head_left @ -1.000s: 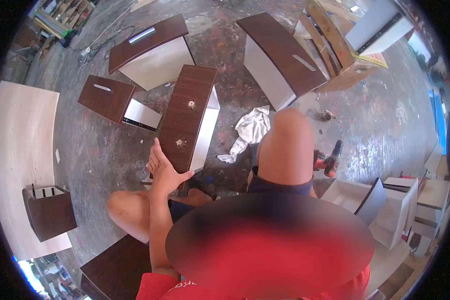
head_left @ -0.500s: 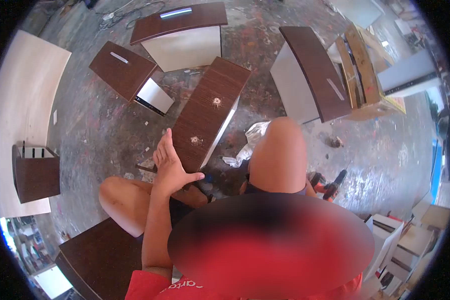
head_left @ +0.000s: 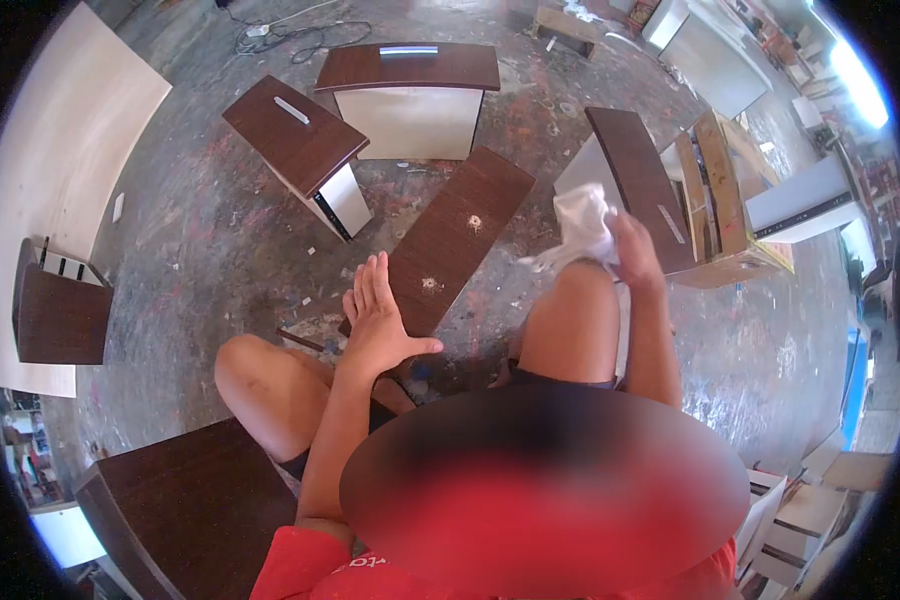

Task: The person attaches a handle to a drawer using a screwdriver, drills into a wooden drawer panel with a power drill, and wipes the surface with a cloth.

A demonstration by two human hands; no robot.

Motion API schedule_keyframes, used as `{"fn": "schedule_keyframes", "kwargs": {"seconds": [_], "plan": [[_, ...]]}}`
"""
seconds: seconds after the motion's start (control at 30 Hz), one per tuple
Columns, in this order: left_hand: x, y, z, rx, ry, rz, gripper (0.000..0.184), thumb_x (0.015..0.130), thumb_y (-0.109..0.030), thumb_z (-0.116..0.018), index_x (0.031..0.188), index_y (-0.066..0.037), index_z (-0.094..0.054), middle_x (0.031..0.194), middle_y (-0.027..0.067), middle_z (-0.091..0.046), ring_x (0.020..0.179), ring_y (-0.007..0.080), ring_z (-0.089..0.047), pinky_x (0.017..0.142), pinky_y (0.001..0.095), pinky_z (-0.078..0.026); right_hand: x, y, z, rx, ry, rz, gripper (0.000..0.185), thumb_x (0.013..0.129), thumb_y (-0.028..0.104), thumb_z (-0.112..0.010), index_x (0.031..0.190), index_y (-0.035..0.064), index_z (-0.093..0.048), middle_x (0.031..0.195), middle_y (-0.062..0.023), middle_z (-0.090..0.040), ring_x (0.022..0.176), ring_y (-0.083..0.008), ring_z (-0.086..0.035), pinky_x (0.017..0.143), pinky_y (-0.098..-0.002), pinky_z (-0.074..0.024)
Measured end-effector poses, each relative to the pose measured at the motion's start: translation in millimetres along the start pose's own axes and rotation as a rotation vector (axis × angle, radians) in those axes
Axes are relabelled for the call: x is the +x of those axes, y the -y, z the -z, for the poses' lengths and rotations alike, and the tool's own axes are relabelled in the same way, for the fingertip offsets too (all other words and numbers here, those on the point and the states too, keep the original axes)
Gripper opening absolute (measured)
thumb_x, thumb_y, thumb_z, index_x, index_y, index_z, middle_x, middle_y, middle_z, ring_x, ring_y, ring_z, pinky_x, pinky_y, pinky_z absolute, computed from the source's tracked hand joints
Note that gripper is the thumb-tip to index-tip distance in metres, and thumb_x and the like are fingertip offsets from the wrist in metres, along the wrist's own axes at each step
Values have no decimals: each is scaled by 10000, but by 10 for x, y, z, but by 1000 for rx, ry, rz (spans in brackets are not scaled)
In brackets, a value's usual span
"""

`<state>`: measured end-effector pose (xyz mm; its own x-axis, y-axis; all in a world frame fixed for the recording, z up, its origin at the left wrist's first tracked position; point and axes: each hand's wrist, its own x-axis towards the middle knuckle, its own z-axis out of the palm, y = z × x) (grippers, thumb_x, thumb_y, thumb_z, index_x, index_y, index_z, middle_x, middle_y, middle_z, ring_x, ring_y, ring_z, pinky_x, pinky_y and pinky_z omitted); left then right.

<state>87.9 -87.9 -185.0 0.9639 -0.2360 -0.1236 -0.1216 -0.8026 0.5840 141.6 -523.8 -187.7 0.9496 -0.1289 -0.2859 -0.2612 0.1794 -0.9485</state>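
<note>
A dark brown wood-grain drawer front (head_left: 460, 235) sits before me, with two drilled spots ringed by pale, chipped dust. My left hand (head_left: 375, 325) rests against its near end, fingers stretched out and thumb spread to the right. Over my right knee, my right hand (head_left: 635, 250) is closed on a crumpled white cloth (head_left: 583, 225). The cloth hangs to the left of the fingers, to the right of the drawer front and apart from it.
Beyond lie more brown-fronted drawers with metal handles, one at left (head_left: 295, 130) and one at back (head_left: 410, 68). Another drawer (head_left: 635, 170) stands at right beside a cardboard box (head_left: 735, 200). A pale board (head_left: 60, 190) leans far left. Cables (head_left: 300, 40) lie on the stained floor.
My right hand has come into view and lifted the white cloth off the floor, up and to the right. My left hand stays at the drawer front's near end. The view has shifted.
</note>
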Motion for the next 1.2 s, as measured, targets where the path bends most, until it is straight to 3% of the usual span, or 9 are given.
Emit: {"fn": "schedule_keyframes", "kwargs": {"seconds": [0.13,0.2,0.27,0.33,0.37,0.5,0.93,1.1,1.2], "plan": [[55,17,27,-159,-201,14,1438,675,-426,-982,1673,-29,-26,1704,301,-152,1603,463,-112,1279,590,-124,9,899,-789,-533,92,206,347,1073,209,-558,1316,-11,-672,1041,-26,-713,894,-136,-671,812,-320,-537],[93,66,83,-211,-350,17,1323,753,-401,-940,1661,-1,-64,1685,305,-176,1585,460,-151,1278,567,-153,449,760,-939,-788,121,389,331,1028,232,-613,1249,-2,-694,1036,-130,-753,892,-253,-719,829,-386,-547],[68,127,145,-262,-485,26,1221,818,-379,-901,1650,19,-101,1666,304,-200,1562,453,-199,1278,539,-182,783,528,-1142,-1109,112,498,319,1018,234,-624,1258,39,-703,1091,-160,-763,971,-381,-727,899,-431,-553],[26,178,233,-315,-613,34,1131,870,-360,-866,1641,31,-136,1646,298,-226,1532,443,-255,1278,505,-211,1449,-87,-1035,-1212,240,901,299,1010,235,-635,1256,91,-725,1229,-146,-742,1124,-429,-680,989,-472,-532],[-4,220,267,-299,-637,64,1085,891,-316,-847,1617,76,-143,1642,292,-229,1526,440,-253,1267,517,-215,1354,-173,-1105,-1211,197,961,305,1026,212,-607,1297,124,-715,1398,-131,-676,1318,-368,-609,1131,-502,-450],[-82,528,227,-409,-731,139,1046,912,-304,-831,1615,73,-154,1649,271,-237,1538,401,-255,1261,510,-225,1196,-446,-1303,-1231,74,849,382,1046,178,-560,1418,124,-627,1581,-140,-532,1534,-336,-407,1276,-561,-236],[-100,319,293,-767,-656,196,952,970,-296,-784,1631,-8,-163,1667,234,-247,1575,343,-242,1218,500,-313,-376,-901,-2027,-1073,557,903,499,1022,170,-579,1513,85,-560,1645,-159,-453,1573,-323,-348,1328,-511,-153],[-79,339,227,-751,-642,201,945,973,-303,-778,1631,-11,-166,1669,229,-236,1572,335,-245,1220,507,-313,-976,-1022,-2200,-770,834,907,520,829,20,-699,1339,116,-655,1450,-123,-636,1421,-315,-546,1290,-517,-312],[-81,337,240,-713,-635,240,922,981,-294,-765,1632,-16,-174,1668,224,-241,1571,334,-245,1221,516,-314,-1238,-919,-2093,-748,864,709,423,903,30,-661,1311,143,-650,1330,-121,-681,1267,-338,-638,1054,-464,-519]]}}
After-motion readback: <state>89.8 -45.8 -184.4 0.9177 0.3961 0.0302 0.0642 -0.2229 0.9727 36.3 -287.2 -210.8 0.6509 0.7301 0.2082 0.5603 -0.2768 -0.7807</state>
